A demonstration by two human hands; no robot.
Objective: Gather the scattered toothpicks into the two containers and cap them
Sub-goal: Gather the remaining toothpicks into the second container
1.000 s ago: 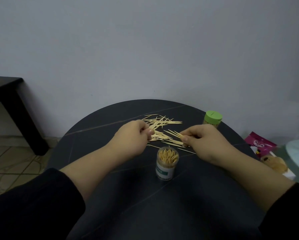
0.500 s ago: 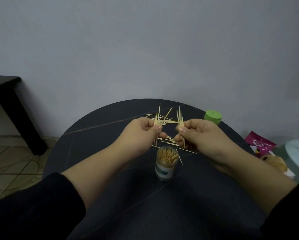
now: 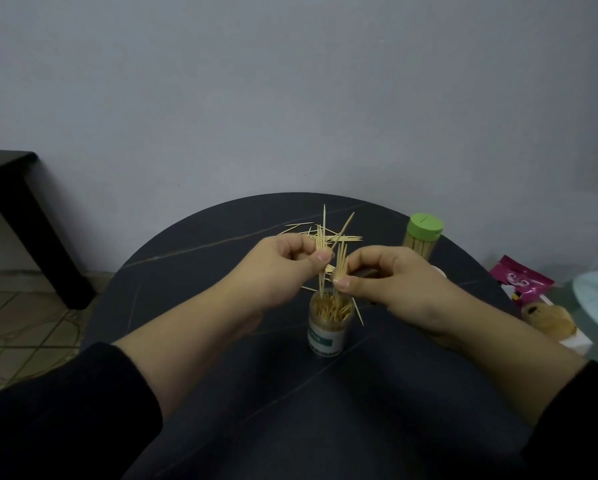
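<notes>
your left hand [image 3: 283,268] pinches a small upright bundle of toothpicks [image 3: 321,237] between thumb and curled fingers, and your right hand [image 3: 394,285] pinches a second bundle [image 3: 341,263] the same way. both bundles stand nearly vertical, with their long axes pointing down at the open toothpick jar [image 3: 327,329]. the jar stands on the counter [image 3: 204,341] just below your two thumbs and slightly nearer to you.

the left bundle's lower tips seem to reach the jar's mouth, while the right bundle sits just above the rim. the jar already looks well filled, so the drop probably needs the sticks kept straight and tight together.

one stray toothpick [image 3: 359,313] slants outside the jar's right wall. the loose toothpicks [image 3: 346,238] lie on the far side of your hands. the green-capped container [image 3: 423,237] stands far right, close to the counter's edge and just beyond your right knuckles, so it is the likeliest thing to bump.
</notes>
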